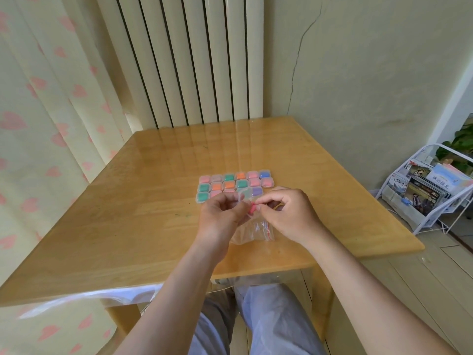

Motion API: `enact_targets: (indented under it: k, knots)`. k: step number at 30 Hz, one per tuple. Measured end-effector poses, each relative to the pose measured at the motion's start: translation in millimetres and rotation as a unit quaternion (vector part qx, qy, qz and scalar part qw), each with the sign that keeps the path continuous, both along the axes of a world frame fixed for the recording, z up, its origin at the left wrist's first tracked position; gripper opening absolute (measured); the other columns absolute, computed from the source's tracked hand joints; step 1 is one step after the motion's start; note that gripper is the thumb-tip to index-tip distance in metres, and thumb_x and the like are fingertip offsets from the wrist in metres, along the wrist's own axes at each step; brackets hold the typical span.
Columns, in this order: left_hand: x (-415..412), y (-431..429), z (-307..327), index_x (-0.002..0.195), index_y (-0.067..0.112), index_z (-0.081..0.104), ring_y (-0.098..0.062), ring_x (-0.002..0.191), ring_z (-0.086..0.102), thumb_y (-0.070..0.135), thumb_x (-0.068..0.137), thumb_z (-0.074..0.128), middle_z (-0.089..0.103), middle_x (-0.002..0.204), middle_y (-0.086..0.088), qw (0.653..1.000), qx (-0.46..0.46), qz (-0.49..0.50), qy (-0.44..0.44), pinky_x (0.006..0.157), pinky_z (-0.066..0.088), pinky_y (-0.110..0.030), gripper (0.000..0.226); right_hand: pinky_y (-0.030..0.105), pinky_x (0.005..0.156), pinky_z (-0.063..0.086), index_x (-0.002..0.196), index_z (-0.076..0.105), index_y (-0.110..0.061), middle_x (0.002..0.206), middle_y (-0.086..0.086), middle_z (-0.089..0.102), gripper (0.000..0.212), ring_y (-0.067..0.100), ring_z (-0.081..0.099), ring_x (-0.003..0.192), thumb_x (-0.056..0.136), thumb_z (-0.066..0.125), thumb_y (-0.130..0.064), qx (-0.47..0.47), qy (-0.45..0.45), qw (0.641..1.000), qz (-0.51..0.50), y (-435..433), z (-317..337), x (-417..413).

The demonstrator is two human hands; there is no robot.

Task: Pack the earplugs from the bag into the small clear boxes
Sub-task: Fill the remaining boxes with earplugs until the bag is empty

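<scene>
Just below the centre of the frame both hands meet above the table, held close together so the small piece has almost no gap to cross. The left hand has its fingers curled round what looks like an open clear box, tipped toward the other hand as a ready target. The right hand pinches a pink earplug between thumb and forefinger at the box's edge, seemingly about to press it in. The bag lies slack on the wood directly beneath the hands, within easy reach for the next pick. Just above the hands, the filled boxes sit in tidy touching rows, parked beyond the working spot; judging by them, the packing is far along
</scene>
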State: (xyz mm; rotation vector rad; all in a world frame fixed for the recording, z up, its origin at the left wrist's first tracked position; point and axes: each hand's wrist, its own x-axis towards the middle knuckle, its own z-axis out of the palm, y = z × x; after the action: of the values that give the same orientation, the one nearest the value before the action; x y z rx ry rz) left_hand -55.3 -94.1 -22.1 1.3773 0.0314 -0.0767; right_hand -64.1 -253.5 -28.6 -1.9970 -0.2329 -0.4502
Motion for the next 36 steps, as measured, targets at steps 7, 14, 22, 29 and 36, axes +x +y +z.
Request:
enact_targets:
  k: [7, 14, 22, 29, 36]
  knots:
    - [-0.3, -0.1, 0.0, 0.097, -0.004, 0.070, -0.035, 0.096, 0.072, -0.006, 0.085, 0.072, 0.074, 0.099, -0.021, 1.000, -0.007, 0.017, -0.002, 0.085, 0.061, -0.039, 0.013, 0.023, 0.071, 0.055, 0.080, 0.080, -0.028, 0.085, -0.009, 0.073, 0.020, 0.009, 0.067, 0.076, 0.083, 0.076, -0.008, -0.001, 0.022, 1.000, 0.014, -1.3, -2.5, 2.5]
    - [-0.5, 0.8, 0.9, 0.099, -0.002, 0.072, -0.037, 0.100, 0.071, -0.001, 0.088, 0.071, 0.075, 0.099, -0.020, 1.000, -0.016, 0.003, -0.007, 0.090, 0.059, -0.043, 0.011, 0.022, 0.074, 0.055, 0.090, 0.081, -0.028, 0.093, -0.013, 0.073, 0.020, 0.011, 0.069, 0.084, 0.086, 0.073, -0.010, -0.023, 0.009, 0.999, 0.032, -1.3, -1.0, 0.4]
    - [-1.8, 3.0, 3.5, 0.102, -0.004, 0.071, -0.035, 0.098, 0.072, -0.002, 0.088, 0.069, 0.074, 0.101, -0.021, 0.999, -0.038, -0.005, -0.005, 0.089, 0.059, -0.039, 0.014, 0.017, 0.069, 0.051, 0.116, 0.073, -0.024, 0.097, -0.011, 0.070, 0.032, 0.009, 0.065, 0.081, 0.086, 0.074, -0.014, -0.010, 0.036, 0.999, 0.032, -0.4, -3.9, 0.1]
    - [-3.9, 5.8, 5.0, 0.109, -0.003, 0.070, -0.031, 0.105, 0.071, 0.005, 0.091, 0.068, 0.074, 0.109, -0.017, 0.996, -0.071, -0.056, -0.018, 0.094, 0.055, -0.037, 0.020, 0.017, 0.070, 0.051, 0.133, 0.060, -0.027, 0.103, -0.013, 0.069, 0.047, 0.005, 0.063, 0.081, 0.088, 0.074, -0.022, -0.011, 0.019, 0.999, 0.028, -1.4, -3.6, 2.9]
    - [-6.0, 6.2, 2.3, 0.107, 0.008, 0.073, -0.032, 0.098, 0.071, 0.015, 0.088, 0.074, 0.072, 0.106, -0.023, 0.997, -0.006, -0.056, -0.055, 0.086, 0.059, -0.034, 0.021, 0.011, 0.073, 0.047, 0.119, 0.070, -0.019, 0.112, -0.006, 0.066, 0.026, 0.001, 0.061, 0.084, 0.094, 0.069, -0.018, -0.045, -0.060, 0.997, 0.015, 1.3, -3.8, 5.5]
